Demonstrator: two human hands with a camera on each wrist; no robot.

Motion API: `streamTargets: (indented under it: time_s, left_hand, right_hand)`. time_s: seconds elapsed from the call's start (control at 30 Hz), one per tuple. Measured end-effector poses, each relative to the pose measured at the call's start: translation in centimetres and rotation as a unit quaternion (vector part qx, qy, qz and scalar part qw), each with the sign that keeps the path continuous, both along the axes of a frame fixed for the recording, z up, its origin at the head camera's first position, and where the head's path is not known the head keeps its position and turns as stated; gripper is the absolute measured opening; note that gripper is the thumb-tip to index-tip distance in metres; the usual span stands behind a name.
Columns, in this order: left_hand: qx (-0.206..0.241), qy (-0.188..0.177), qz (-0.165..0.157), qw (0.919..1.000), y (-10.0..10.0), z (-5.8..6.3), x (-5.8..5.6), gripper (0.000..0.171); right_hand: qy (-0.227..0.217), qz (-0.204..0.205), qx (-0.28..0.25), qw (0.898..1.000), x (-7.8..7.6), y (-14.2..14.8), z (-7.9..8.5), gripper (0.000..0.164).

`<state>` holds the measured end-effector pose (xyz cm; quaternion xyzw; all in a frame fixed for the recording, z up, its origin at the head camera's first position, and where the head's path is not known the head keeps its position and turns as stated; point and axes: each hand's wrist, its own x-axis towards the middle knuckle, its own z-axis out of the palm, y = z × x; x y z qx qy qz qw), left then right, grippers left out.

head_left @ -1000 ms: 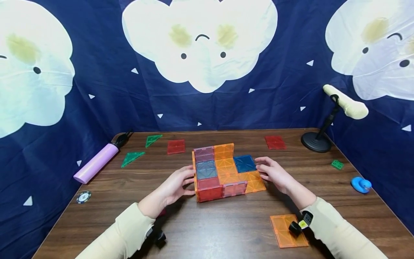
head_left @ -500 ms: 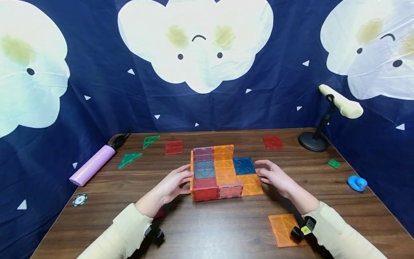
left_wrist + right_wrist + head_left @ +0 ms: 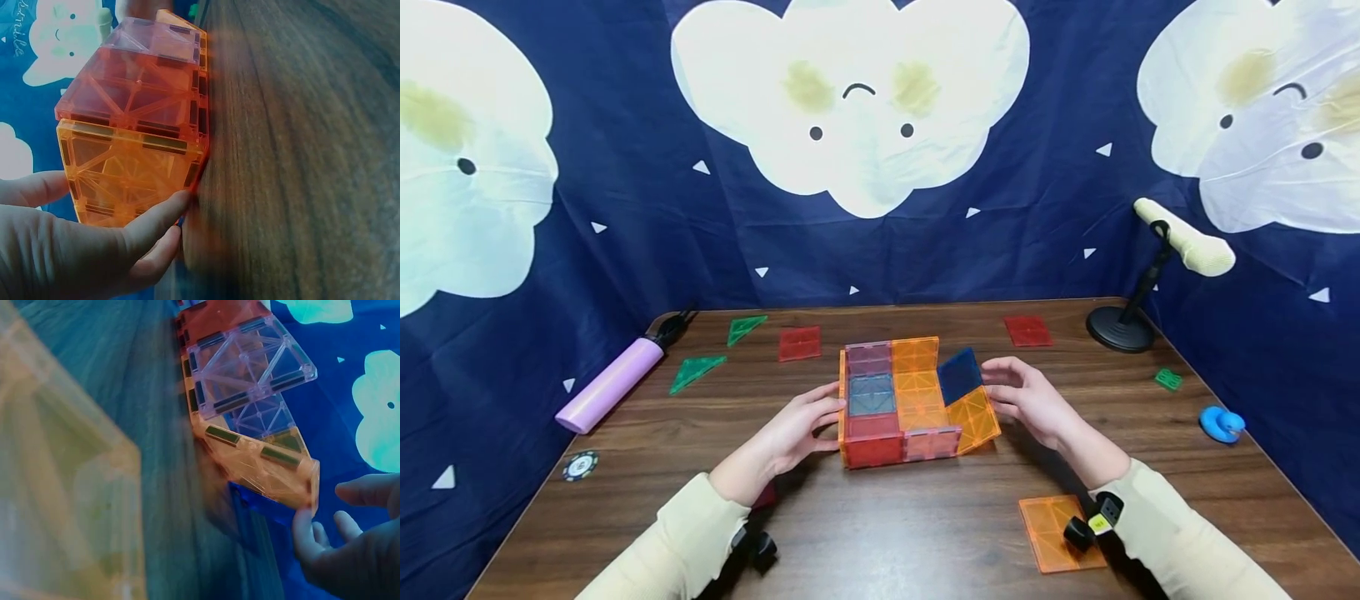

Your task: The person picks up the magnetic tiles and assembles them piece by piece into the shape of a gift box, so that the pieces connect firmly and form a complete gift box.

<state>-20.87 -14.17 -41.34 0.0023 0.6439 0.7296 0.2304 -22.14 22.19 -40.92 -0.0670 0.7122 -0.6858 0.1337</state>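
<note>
A box-like build of translucent magnetic tiles (image 3: 917, 396) stands mid-table, with red, purple, orange and blue squares. My left hand (image 3: 792, 433) rests against its upright orange left wall (image 3: 125, 172), fingers and thumb spread. On the right side, an orange tile (image 3: 973, 419) and a dark blue tile (image 3: 960, 377) tilt up from the table. My right hand (image 3: 1026, 396) touches their outer edge with its fingertips; in the right wrist view one fingertip meets the orange tile's corner and the thumb stays apart. A short pink front wall (image 3: 932, 444) stands upright.
A loose orange tile (image 3: 1060, 533) lies below my right wrist. Red tiles (image 3: 800, 343) and green triangle tiles (image 3: 697, 372) lie towards the back. A lilac cylinder (image 3: 612, 385), poker chip (image 3: 581, 466), microphone stand (image 3: 1122, 328), green brick (image 3: 1168, 379) and blue duck (image 3: 1222, 424) sit near the edges.
The orange and blue tiles on the right side have swung up from flat to tilted, with my right hand moving slightly left against them. My left hand stays at the left wall.
</note>
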Motion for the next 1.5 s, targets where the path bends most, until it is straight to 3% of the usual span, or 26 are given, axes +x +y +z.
streamTargets:
  time_s: [0.2,0.53,0.67,0.77,0.83,0.87,0.93,1.0,1.1,1.23,1.3,1.37,1.43,1.5]
  left_hand:
    - [0.002,0.000,-0.003,1.0000,0.4,0.0,-0.2,0.066]
    - [0.001,0.001,0.004,1.0000,0.7,-0.1,-0.5,0.066]
    - [-0.002,0.002,0.007,1.0000,0.7,-0.1,-0.5,0.066]
    - [-0.003,0.001,0.004,1.0000,0.6,-0.1,-0.5,0.067]
    - [-0.002,0.001,0.002,1.0000,0.5,-0.2,-0.5,0.068]
    - [-0.001,0.001,0.001,1.0000,0.5,-0.2,-0.5,0.067]
    - [0.000,0.002,-0.001,1.0000,0.5,-0.2,-0.5,0.067]
    - [-0.001,0.000,-0.003,1.0000,0.5,-0.3,-0.5,0.067]
    - [-0.005,-0.002,-0.005,1.0000,0.5,-0.3,-0.4,0.067]
    - [-0.003,-0.005,-0.006,1.0000,0.5,-0.3,-0.2,0.066]
    - [-0.001,-0.004,-0.010,0.9999,0.6,-0.3,-0.2,0.067]
    - [-0.003,0.003,-0.018,0.9998,0.6,-0.3,-0.2,0.067]
    - [-0.003,0.009,-0.021,0.9997,0.7,-0.3,-0.2,0.067]
    - [-0.005,0.015,-0.021,0.9997,0.7,-0.3,-0.1,0.067]
  right_hand:
    - [-0.009,0.022,-0.022,0.999,-0.5,-1.0,0.0,0.053]
    - [-0.043,0.055,-0.005,0.998,-1.2,-2.3,-0.2,0.052]
    - [-0.026,0.060,0.016,0.998,-1.8,-2.1,-0.3,0.047]
    - [0.019,0.050,0.080,0.995,-3.0,-1.2,-0.1,0.043]
    - [0.081,0.026,0.172,0.981,-4.5,0.1,-0.2,0.040]
    - [0.111,0.010,0.222,0.969,-5.3,0.8,-0.1,0.039]
    - [0.153,-0.024,0.325,0.933,-7.1,2.5,-0.3,0.039]
    - [0.167,-0.041,0.403,0.899,-8.9,4.2,-0.8,0.041]
    - [0.171,-0.032,0.474,0.863,-10.5,5.9,-1.6,0.044]
    - [0.222,-0.013,0.519,0.825,-10.2,6.4,-2.1,0.040]
    - [0.254,-0.001,0.522,0.814,-9.3,6.1,-2.0,0.037]
    - [0.283,0.021,0.514,0.809,-8.3,5.8,-2.0,0.037]
    - [0.299,0.042,0.500,0.811,-7.5,5.5,-1.9,0.037]
    - [0.301,0.051,0.484,0.820,-7.0,5.2,-1.8,0.036]
